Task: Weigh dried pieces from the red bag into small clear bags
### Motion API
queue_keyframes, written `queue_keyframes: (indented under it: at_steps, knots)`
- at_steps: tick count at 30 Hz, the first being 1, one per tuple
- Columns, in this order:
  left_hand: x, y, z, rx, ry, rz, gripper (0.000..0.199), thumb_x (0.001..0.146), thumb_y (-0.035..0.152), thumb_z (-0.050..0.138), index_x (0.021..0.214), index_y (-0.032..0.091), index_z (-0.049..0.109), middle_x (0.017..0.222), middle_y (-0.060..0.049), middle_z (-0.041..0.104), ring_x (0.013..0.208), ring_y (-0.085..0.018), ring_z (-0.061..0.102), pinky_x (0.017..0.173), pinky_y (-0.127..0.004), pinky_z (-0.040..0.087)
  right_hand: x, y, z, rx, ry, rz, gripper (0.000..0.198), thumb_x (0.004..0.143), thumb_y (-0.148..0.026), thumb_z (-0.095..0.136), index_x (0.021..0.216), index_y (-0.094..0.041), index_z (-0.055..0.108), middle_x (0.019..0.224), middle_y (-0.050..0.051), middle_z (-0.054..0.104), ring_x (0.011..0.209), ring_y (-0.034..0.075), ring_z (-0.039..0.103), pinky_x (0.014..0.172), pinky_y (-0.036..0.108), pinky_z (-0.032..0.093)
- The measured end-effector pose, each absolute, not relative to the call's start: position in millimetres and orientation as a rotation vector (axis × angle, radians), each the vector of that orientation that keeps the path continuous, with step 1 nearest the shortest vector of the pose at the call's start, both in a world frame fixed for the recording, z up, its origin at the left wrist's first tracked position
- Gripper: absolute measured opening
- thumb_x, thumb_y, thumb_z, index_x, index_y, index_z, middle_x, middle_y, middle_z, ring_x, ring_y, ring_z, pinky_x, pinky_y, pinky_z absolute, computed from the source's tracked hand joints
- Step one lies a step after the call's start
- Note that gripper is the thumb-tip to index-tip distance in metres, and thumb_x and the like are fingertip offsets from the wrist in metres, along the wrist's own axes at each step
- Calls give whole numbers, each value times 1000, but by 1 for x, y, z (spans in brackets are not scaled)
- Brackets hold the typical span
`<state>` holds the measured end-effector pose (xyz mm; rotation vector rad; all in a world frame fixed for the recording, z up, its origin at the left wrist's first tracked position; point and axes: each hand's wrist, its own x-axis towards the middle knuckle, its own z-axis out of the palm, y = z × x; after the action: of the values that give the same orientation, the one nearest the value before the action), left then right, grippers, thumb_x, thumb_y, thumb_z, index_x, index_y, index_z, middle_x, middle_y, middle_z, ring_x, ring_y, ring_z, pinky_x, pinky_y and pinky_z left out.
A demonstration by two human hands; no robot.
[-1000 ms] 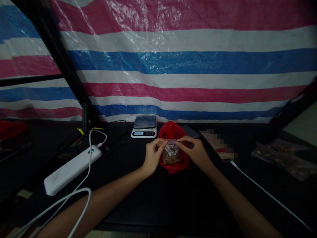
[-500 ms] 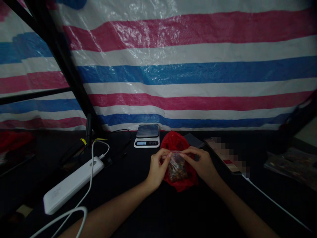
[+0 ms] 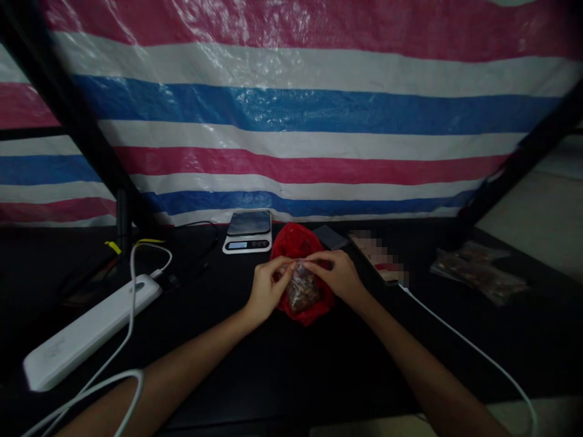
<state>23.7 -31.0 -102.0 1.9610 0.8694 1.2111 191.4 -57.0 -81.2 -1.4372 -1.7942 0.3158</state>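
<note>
A small clear plastic bag (image 3: 303,292) with brown, bitty contents hangs upright between my hands. On its left top corner, my left hand (image 3: 266,291) is closed, thumb and forefinger pinching the edge. My right hand (image 3: 339,278) pinches the same top edge from the right, its fingertips close to those of the left. Behind and under the clear bag lies a crumpled red plastic bag (image 3: 295,238). What the brown pieces are I cannot make out in the dim light.
Behind the red bag's left side stands a digital scale (image 3: 248,244). A white power strip (image 3: 91,334) with a looping cable lies left. On the right are a phone (image 3: 373,258) on a white cord (image 3: 464,340) and several filled clear bags (image 3: 478,271). Striped sheeting (image 3: 291,109) hangs behind the black table (image 3: 273,376).
The view has swung to the right and down, so everything sits further left in it. My fingertips have come closer together along the clear bag's top edge.
</note>
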Motion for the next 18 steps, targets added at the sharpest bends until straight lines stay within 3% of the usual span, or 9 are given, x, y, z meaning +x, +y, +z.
queue_keyframes:
  at_steps: [4, 9, 13, 18]
  knots:
    - [24, -26, -106, 1989, 822, 1130, 20, 79, 30, 50, 74, 13, 60, 63, 1, 58, 57, -10, 53, 54, -18, 40, 191, -59, -79, -1457, -1831, 312, 16, 75, -36, 57, 79, -25, 69, 78, -2, 70, 73, 14, 63, 75, 26, 40]
    - [25, -25, -109, 1901, 771, 948, 26, 82, 35, 46, 86, 14, 60, 62, 3, 57, 37, -6, 43, 36, -16, 32, 191, -61, -77, -1453, -1865, 220, 13, 74, -33, 59, 78, -24, 68, 79, -3, 70, 76, 13, 61, 78, 26, 35]
    - [24, -28, -107, 2018, 793, 972, 27, 83, 33, 45, 89, 13, 62, 57, 3, 57, 39, -7, 45, 41, -17, 33, 189, -64, -76, -1464, -1896, 151, 12, 75, -33, 59, 79, -25, 68, 80, -3, 70, 79, 13, 60, 78, 26, 32]
    - [23, -29, -103, 2121, 826, 1031, 27, 83, 32, 44, 84, 13, 64, 63, 1, 60, 50, -9, 50, 49, -18, 35, 196, -62, -76, -1494, -1905, 304, 19, 76, -39, 55, 81, -26, 68, 78, -2, 70, 73, 13, 61, 72, 24, 37]
